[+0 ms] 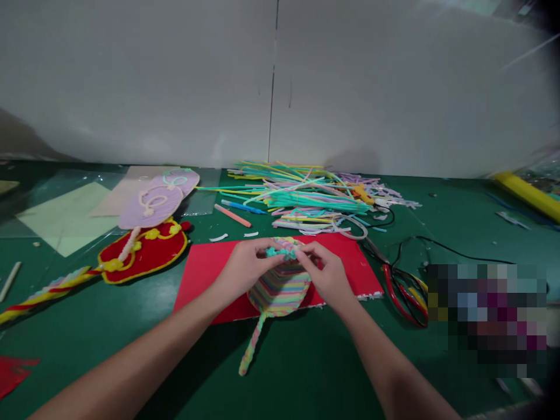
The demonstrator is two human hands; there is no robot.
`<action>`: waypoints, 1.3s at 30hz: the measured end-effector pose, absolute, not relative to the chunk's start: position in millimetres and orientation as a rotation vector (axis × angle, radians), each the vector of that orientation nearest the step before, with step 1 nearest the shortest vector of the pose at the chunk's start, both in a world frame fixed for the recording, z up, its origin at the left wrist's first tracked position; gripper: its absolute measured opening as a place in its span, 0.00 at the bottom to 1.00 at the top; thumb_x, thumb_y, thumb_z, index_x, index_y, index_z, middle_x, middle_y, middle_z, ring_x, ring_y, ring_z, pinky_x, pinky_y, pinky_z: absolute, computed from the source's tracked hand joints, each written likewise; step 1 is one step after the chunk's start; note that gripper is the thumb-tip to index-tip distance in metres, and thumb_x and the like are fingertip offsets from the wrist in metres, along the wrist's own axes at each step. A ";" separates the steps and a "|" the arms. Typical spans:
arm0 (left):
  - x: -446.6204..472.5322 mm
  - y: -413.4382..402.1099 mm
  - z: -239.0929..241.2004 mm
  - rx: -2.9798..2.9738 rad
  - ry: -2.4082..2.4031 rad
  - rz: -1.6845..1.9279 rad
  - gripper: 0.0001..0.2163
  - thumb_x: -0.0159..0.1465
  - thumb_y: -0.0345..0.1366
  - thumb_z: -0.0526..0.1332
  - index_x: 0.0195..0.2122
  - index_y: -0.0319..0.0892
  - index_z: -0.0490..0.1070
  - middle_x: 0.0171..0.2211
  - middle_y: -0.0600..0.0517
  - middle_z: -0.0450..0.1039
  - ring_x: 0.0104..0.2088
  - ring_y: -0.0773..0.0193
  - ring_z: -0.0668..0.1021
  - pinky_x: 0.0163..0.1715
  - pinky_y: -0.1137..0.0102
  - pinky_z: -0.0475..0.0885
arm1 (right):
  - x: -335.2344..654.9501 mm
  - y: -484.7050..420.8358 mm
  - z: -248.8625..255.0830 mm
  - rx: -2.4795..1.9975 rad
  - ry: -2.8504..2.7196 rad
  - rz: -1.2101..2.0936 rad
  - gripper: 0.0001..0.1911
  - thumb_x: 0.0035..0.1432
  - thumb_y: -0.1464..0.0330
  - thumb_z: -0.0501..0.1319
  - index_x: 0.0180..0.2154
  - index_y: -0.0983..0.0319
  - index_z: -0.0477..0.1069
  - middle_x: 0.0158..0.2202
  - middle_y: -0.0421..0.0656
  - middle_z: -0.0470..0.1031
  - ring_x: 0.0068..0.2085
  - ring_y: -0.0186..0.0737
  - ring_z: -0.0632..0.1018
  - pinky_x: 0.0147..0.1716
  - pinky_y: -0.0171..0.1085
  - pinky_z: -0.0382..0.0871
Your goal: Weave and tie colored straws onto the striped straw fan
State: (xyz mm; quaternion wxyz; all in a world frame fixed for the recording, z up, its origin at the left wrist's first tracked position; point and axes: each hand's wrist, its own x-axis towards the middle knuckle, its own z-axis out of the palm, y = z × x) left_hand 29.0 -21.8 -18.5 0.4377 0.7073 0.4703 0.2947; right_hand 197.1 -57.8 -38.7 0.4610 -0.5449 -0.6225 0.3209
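Note:
A small fan (pixel 280 291) woven from pastel striped pipe cleaners lies on a red sheet (pixel 205 268), its twisted handle pointing toward me over the green mat. My left hand (pixel 247 265) and my right hand (pixel 326 271) meet above the fan's top edge. Both pinch a short teal fuzzy pipe-cleaner piece (pixel 280 252) between fingertips. The fingers of each hand are pressed together on it.
A heap of loose coloured pipe cleaners (pixel 306 195) lies behind the red sheet. At left lie a red fan (pixel 146 251) and a lilac fan (pixel 153 201) with a braided handle. Red-handled pliers and black cables (pixel 400 286) sit at right. A white wall (pixel 280 81) closes the back.

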 end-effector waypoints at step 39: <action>41.8 -38.9 -25.5 1.543 1.267 0.859 0.11 0.54 0.43 0.58 0.29 0.39 0.70 0.28 0.51 0.74 0.30 0.64 0.75 0.29 0.73 0.68 | 185.0 -61.6 -40.0 -1.389 -1.375 0.854 0.10 0.54 0.61 0.55 0.27 0.61 0.63 0.22 0.38 0.65 0.25 0.33 0.67 0.26 0.32 0.62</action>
